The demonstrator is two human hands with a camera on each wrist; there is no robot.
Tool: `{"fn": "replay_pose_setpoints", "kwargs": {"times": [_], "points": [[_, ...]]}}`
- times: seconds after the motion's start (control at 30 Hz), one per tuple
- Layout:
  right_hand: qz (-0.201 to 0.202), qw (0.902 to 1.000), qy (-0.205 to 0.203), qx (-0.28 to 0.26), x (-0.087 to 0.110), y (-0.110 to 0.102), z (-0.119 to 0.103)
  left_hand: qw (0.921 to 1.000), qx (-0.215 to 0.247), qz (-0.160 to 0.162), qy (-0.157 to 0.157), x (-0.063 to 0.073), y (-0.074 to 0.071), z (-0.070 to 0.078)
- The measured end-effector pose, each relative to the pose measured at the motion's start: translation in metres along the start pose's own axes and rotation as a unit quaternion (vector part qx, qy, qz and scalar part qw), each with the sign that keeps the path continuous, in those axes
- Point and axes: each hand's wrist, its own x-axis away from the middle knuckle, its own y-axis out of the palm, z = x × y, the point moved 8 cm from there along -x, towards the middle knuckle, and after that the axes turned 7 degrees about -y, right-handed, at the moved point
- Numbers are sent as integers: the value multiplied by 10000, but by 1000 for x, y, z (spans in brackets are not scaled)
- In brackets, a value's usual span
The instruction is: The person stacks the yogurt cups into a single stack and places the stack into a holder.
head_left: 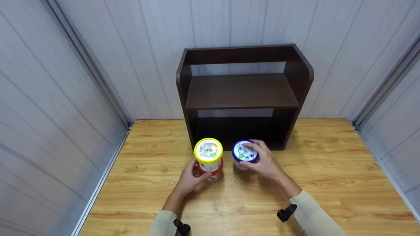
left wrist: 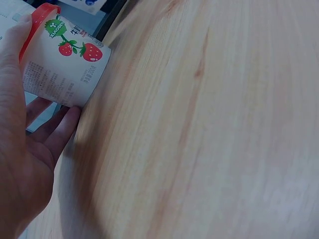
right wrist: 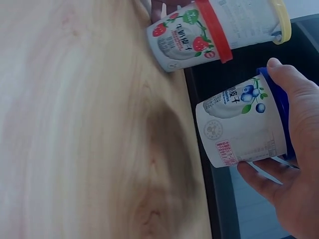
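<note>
Wood-look surface [head_left: 131,196], dark shelf [head_left: 242,90] behind: your left hand [head_left: 189,180] grips the red-lidded cup [head_left: 213,177], probably steadying the yellow-lidded cup [head_left: 208,150] stacked on it; your right hand [head_left: 267,165] holds the blue-lidded cup [head_left: 242,155] around its lid, just beside.

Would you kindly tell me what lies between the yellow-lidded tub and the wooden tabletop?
The red-lidded tub lies between the yellow-lidded tub above and the wooden tabletop below; the right wrist view shows it best.

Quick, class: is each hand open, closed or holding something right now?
Left hand: holding the red-lidded cup, yellow-lidded cup stacked on top.
Right hand: holding the blue-lidded cup.
</note>
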Motion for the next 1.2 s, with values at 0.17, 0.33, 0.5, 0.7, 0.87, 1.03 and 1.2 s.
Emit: {"fn": "replay_pose_setpoints", "kwargs": {"times": [0.17, 0.33, 0.5, 0.7, 0.87, 1.03, 1.2], "points": [[124, 9998, -135, -96, -9, -8, -10, 10000, 69, 1, 31, 1, 1, 2], [215, 9996, -197, 14, -19, -15, -22, 9999, 25, -64, 120, 1, 1, 3], [261, 9991, -327, 31, -29, -21, -35, 9991, -177, -52, 379, 0, 0, 4], [277, 9986, -426, 124, -42, -29, -51, 9995, -105, -92, 284, 0, 1, 3], [303, 9986, -435, 85, -52, -33, -64, 9994, -163, -65, 297, 0, 0, 3], [274, 9988, -416, 31, -60, -35, -77, 9992, -193, -2, 353, 0, 0, 4], [270, 9982, -533, 28, -68, -38, -89, 9999, 5, 17, 133, 0, 1, 3]]}}
